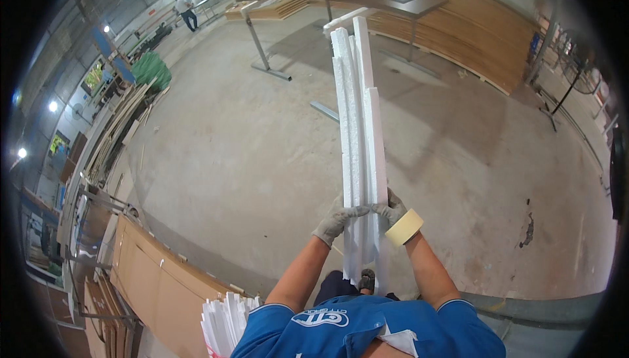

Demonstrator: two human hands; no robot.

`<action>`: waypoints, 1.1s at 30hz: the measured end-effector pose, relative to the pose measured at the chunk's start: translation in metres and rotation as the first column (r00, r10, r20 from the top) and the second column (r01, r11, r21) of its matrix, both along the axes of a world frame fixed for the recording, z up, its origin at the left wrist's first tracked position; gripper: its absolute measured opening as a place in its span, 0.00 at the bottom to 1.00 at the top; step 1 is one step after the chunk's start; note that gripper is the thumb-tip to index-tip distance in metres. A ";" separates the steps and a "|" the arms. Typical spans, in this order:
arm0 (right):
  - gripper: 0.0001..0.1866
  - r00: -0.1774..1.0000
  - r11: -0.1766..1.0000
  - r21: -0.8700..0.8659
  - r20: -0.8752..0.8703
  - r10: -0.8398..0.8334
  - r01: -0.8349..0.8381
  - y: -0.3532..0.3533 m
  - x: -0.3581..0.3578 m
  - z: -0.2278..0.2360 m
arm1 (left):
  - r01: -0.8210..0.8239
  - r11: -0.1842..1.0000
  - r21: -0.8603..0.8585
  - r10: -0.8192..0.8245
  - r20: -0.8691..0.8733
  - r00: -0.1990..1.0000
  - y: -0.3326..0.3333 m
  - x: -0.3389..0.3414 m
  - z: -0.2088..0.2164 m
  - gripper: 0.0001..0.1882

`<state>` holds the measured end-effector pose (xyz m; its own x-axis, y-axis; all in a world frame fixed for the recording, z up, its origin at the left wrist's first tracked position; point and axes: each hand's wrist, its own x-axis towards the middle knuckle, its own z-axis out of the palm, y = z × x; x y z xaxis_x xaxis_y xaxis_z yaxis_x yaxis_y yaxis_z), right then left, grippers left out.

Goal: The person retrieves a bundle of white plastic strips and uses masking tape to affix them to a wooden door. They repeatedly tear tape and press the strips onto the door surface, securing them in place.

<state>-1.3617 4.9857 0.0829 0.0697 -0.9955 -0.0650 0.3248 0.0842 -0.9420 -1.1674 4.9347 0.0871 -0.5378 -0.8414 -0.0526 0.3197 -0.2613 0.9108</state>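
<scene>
A bundle of long white foam strips (354, 129) stretches away from my body, its far ends uneven. Wearing a grey work glove, my left hand (337, 219) wraps round the bundle's left side, thumb laid across the top. My right hand (391, 207), also gloved, grips the right side at about the same level. A roll of pale yellow tape (404, 227) sits round my right wrist like a bracelet. The near ends of the strips reach down toward my shirt.
Ahead, a brown door panel (406, 1) lies on a metal stand (260, 47), with stacked brown panels (472, 47) behind it. More white strips (226, 322) stand at my lower left beside a brown board (167, 276). A person (186, 14) walks far off at the left.
</scene>
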 end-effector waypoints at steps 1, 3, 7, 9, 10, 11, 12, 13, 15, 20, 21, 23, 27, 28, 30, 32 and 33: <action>0.34 0.999 1.000 -0.002 0.039 -0.030 0.031 -0.009 -0.009 0.001 | 0.028 0.998 0.061 -0.030 0.027 0.999 -0.013 -0.012 0.000 0.37; 0.33 0.995 0.993 0.087 0.055 -0.083 0.078 -0.026 -0.029 0.001 | 0.093 0.991 0.096 -0.096 0.025 0.995 -0.039 -0.030 -0.005 0.40; 0.32 0.989 0.988 0.048 -0.010 -0.146 0.146 -0.075 -0.060 -0.002 | 0.187 0.940 0.286 -0.221 0.091 0.971 -0.108 -0.054 -0.030 0.40; 0.32 0.982 0.980 -0.082 0.060 -0.178 0.182 -0.107 -0.062 -0.003 | 0.171 0.879 0.445 -0.297 0.231 0.927 -0.151 -0.061 -0.038 0.40; 0.32 0.966 0.969 -0.037 -0.081 -0.246 0.243 -0.129 -0.066 -0.002 | 0.239 0.892 0.384 -0.315 0.149 0.937 -0.174 -0.066 -0.040 0.40; 0.33 0.946 0.962 -0.066 -0.175 -0.272 0.265 -0.147 -0.064 -0.001 | 0.266 0.902 0.340 -0.324 0.125 0.938 -0.190 -0.066 -0.040 0.39; 0.33 0.916 0.950 -0.103 -0.254 -0.311 0.294 -0.181 -0.068 0.003 | 0.284 0.911 0.298 -0.334 0.132 0.933 -0.221 -0.073 -0.034 0.39; 0.33 0.911 0.950 -0.101 -0.271 -0.311 0.294 -0.218 -0.071 0.008 | 0.265 0.945 0.193 -0.284 0.078 0.955 -0.256 -0.082 -0.027 0.39; 0.33 0.888 0.940 0.020 -0.334 -0.314 0.340 -0.266 -0.074 0.013 | 0.185 0.983 0.015 -0.184 -0.019 0.983 -0.295 -0.093 -0.017 0.38; 0.33 0.898 0.940 -0.136 -0.280 -0.339 0.313 -0.362 -0.067 0.028 | 0.182 0.959 0.219 -0.201 0.065 0.978 -0.382 -0.085 -0.002 0.38; 0.32 0.903 0.945 -0.122 -0.278 -0.328 0.305 -0.367 -0.062 0.029 | 0.172 0.957 0.235 -0.195 0.077 0.978 -0.388 -0.081 -0.004 0.37; 0.31 0.919 0.950 -0.104 -0.240 -0.311 0.294 -0.405 -0.054 0.032 | 0.152 0.952 0.265 -0.173 0.058 0.983 -0.421 -0.072 -0.005 0.37; 0.30 0.938 0.949 -0.107 -0.153 -0.310 0.296 -0.512 -0.048 0.030 | 0.099 0.973 0.210 -0.084 -0.077 0.993 -0.512 -0.069 0.001 0.39; 0.30 0.938 0.951 -0.112 -0.165 -0.304 0.288 -0.533 -0.048 0.028 | 0.098 0.977 0.189 -0.081 -0.097 0.992 -0.528 -0.068 0.003 0.40; 0.31 0.929 0.949 -0.164 -0.215 -0.301 0.270 -0.589 -0.041 0.025 | 0.043 0.989 0.139 -0.026 -0.123 0.992 -0.570 -0.067 0.008 0.42; 0.31 0.901 0.937 -0.245 -0.296 -0.318 0.250 -0.629 -0.027 0.021 | -0.070 0.997 -0.008 0.070 -0.059 0.996 -0.600 -0.059 0.009 0.42; 0.31 0.885 0.923 -0.280 -0.312 -0.346 0.263 -0.664 -0.020 0.027 | -0.124 0.979 -0.162 0.120 -0.036 0.992 -0.631 -0.053 0.014 0.41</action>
